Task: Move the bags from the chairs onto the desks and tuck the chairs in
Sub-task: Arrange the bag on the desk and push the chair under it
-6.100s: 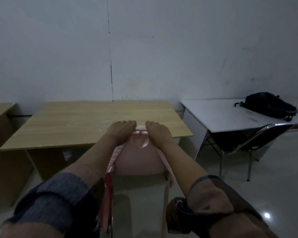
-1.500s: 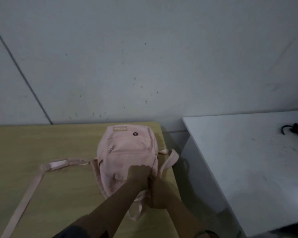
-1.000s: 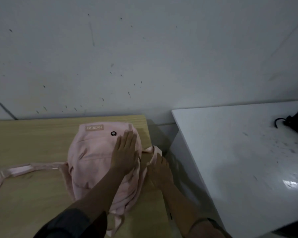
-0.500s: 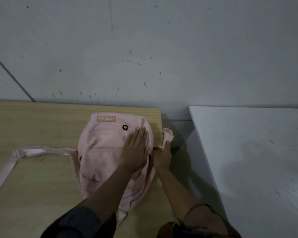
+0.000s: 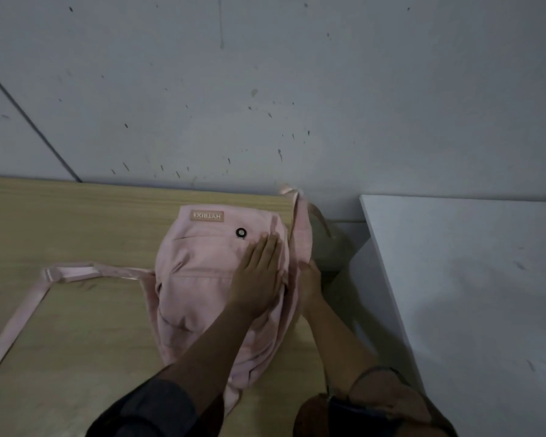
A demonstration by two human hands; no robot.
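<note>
A grey wall [image 5: 328,74] fills the top of the view, and both desks stand against it. The wooden desk [image 5: 60,310] has much free surface on its left side. The white desk [image 5: 470,294] stands to the right, with a narrow dark gap between the two. The pink bag [image 5: 202,279] lies flat on the wooden desk, close to its right edge and near the back edge. One strap [image 5: 32,307] runs out to the left over the wood; another strap [image 5: 300,222] stands up at the desk's right edge. The left hand [image 5: 259,275] rests flat on the bag, fingers straight and together, gripping nothing. The right hand [image 5: 309,279] is beside the bag at the raised strap; whether it grips cannot be told. A small patch [image 5: 207,216] on the bag reads "HYTRIX", seen upside down.
</note>
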